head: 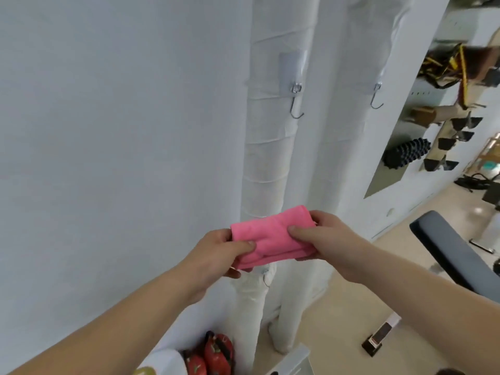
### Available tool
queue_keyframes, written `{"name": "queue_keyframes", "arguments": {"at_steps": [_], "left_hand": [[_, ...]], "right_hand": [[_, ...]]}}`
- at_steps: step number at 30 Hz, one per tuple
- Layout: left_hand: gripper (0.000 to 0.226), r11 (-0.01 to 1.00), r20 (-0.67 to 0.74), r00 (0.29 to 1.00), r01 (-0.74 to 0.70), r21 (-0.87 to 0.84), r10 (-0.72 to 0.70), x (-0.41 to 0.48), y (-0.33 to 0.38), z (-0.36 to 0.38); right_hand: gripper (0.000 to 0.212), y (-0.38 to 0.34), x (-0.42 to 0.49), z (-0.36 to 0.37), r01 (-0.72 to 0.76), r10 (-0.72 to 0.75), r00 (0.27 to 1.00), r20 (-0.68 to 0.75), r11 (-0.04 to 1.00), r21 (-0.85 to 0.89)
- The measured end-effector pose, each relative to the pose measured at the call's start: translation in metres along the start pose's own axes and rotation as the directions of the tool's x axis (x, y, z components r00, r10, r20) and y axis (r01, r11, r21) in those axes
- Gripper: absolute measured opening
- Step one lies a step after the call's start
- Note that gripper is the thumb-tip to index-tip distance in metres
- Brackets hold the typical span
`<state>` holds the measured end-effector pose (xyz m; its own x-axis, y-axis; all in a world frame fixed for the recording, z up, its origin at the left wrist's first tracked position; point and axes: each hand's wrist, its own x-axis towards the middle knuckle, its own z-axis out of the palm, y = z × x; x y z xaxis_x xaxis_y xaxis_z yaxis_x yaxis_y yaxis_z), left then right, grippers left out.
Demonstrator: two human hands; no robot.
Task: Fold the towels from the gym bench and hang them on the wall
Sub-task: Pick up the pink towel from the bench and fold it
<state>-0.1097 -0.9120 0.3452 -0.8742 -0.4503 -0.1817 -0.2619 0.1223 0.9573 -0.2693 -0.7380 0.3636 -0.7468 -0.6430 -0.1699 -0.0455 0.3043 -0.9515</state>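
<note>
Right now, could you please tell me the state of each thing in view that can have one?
pink towel: folded into a small rectangle, held in the air between both hands, not yet hung.
left hand: pinches the towel's left end, thumb on top.
right hand: pinches the towel's right end, thumb on top.
left wall hook: bare, nothing hanging.
right wall hook: bare, nothing hanging.

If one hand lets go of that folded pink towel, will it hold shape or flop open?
Probably flops: the pink towel creases under both thumbs, so the left hand and right hand seem to hold the folds together. It looks light, since pinches alone carry it. Soft cloth likely won't slide off the hook.
</note>
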Motion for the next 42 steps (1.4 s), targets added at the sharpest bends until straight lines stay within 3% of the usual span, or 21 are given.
{"name": "queue_keyframes", "arguments": {"at_steps": [6, 12, 16, 19, 24, 27, 29, 35, 36, 38, 42], "left_hand": [[0.02, 0.996, -0.011, 0.996, -0.086, 0.023, 0.086, 0.033, 0.058, -0.014], [0.023, 0.967, -0.01, 0.967, -0.253, -0.024, 0.253, 0.044, 0.14, -0.019], [0.023, 0.941, -0.137, 0.934, -0.337, -0.036, 0.33, 0.049, 0.204, -0.016], [0.022, 0.937, -0.268, 0.913, -0.34, -0.078, 0.309, 0.054, 0.235, -0.012], [0.016, 0.904, -0.411, 0.832, -0.426, -0.038, 0.374, 0.052, 0.279, -0.02], [0.029, 0.868, -0.472, 0.762, -0.496, 0.013, 0.443, 0.045, 0.318, -0.034], [0.024, 0.831, -0.484, 0.712, -0.554, 0.057, 0.508, 0.039, 0.348, -0.041], [0.015, 0.688, -0.483, 0.531, -0.685, 0.239, 0.696, 0.024, 0.448, -0.051], [0.014, 0.665, -0.486, 0.498, -0.696, 0.271, 0.718, 0.022, 0.463, -0.051], [0.013, 0.653, -0.499, 0.46, -0.679, 0.335, 0.735, 0.022, 0.485, -0.052], [0.019, 0.702, -0.526, 0.479, -0.587, 0.403, 0.703, 0.036, 0.494, -0.053]], "right_hand": [[0.031, -0.058, 0.026, -0.032, 0.055, -0.055, 0.998, 0.015, 0.998, -0.017], [0.025, -0.137, 0.044, -0.082, 0.229, -0.229, 0.973, 0.024, 0.973, 0.005], [0.025, -0.192, 0.061, -0.111, 0.356, -0.356, 0.934, 0.036, 0.934, 0.001], [0.029, -0.21, 0.071, -0.121, 0.419, -0.415, 0.907, 0.073, 0.906, -0.056], [0.027, -0.256, 0.077, -0.133, 0.523, -0.525, 0.851, -0.01, 0.849, -0.072], [0.026, -0.302, 0.073, -0.141, 0.623, -0.626, 0.775, -0.09, 0.78, -0.062], [0.026, -0.334, 0.065, -0.147, 0.707, -0.704, 0.693, -0.159, 0.706, -0.043], [0.026, -0.414, 0.051, -0.168, 0.944, -0.905, 0.288, -0.313, 0.324, -0.067], [0.029, -0.424, 0.054, -0.17, 0.949, -0.905, 0.267, -0.33, 0.306, -0.072], [0.03, -0.438, 0.064, -0.169, 0.938, -0.892, 0.29, -0.346, 0.337, -0.081], [0.019, -0.45, 0.087, -0.163, 0.895, -0.88, 0.378, -0.288, 0.427, -0.131]]}}
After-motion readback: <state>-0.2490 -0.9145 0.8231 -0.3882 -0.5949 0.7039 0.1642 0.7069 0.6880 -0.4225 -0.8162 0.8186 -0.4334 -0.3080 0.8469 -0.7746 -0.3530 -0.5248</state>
